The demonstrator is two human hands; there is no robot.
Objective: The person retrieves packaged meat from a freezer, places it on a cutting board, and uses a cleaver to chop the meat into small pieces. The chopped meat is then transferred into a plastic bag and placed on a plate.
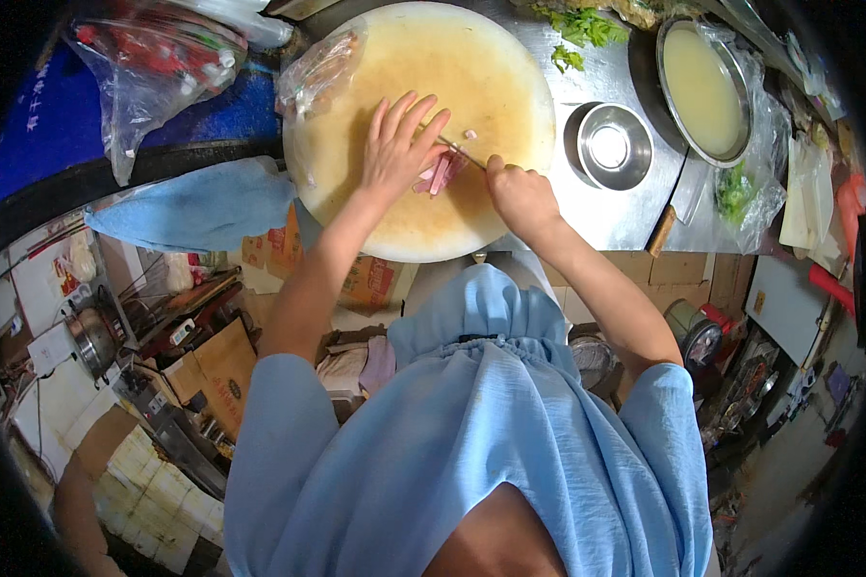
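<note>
On a large round cutting board point(404, 234) lie strips of pink meat point(444, 173), with a small cut piece point(470, 134) just beyond them. My right hand point(521, 196) is closed around the handle of a knife point(463, 151), whose thin blade points up and left across the far end of the strips. My left hand point(402, 148) lies with fingers spread beside the blade, its thumb near the meat; whether the fingers press on the blade cannot be told. A clear plastic bag of meat point(325, 72) rests on the board's left edge.
Right of the board stand an empty steel bowl point(615, 146) and a larger bowl of pale yellow liquid point(703, 94). A second knife with a wooden handle point(662, 231) lies at the counter's near edge. Leafy greens point(584, 29) lie behind; a blue cloth point(195, 205) is at the left.
</note>
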